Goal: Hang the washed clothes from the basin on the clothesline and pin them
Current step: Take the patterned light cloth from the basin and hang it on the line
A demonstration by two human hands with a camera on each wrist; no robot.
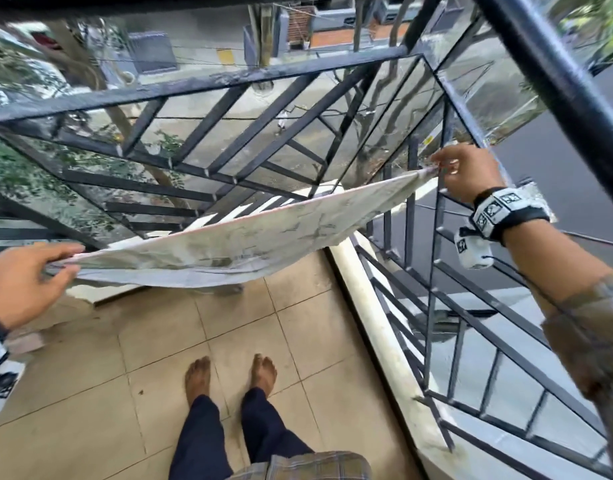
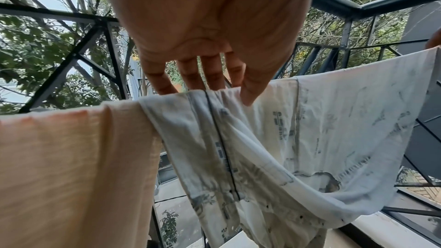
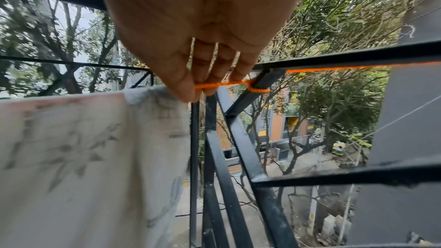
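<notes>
Garment: white cotton cloth with faded grey print point(image 1: 229, 244), draped over the line and stretched between both hands, sagging in the middle above the tiled balcony floor.
Line: thin orange twisted cord point(image 3: 222, 84), knotted round a black metal railing bar point(image 3: 260, 86); elsewhere hidden under fabric.
Left hand point(image 1: 24, 278): grasping the cloth's left end at the fold, thumb on the near side, fingers point(image 2: 190, 74) over the far side.
Right hand point(image 1: 467, 171): pinching the cloth's right corner against the cord, just beside the knot.
Neighbour: pale peach cloth point(image 2: 71, 157), hanging on the same line, touching the white one's left edge.
Pegs: none visible; pinning judged not yet done.
Basin: not in view.
Stage: likely spreading and evening the cloth along the cord before pegging.
Risk, slip: unequal lengths front and back, so wet weight could drag the cloth off once either grip lets go.
Risk, crowding: right corner close to the knot and bar, little cord left for a peg; fabric may snag on the railing.
Risk, overlap: bunched left end against the peach cloth, slow drying there.
Risk, fall: open railing beside the line, street below.
</notes>
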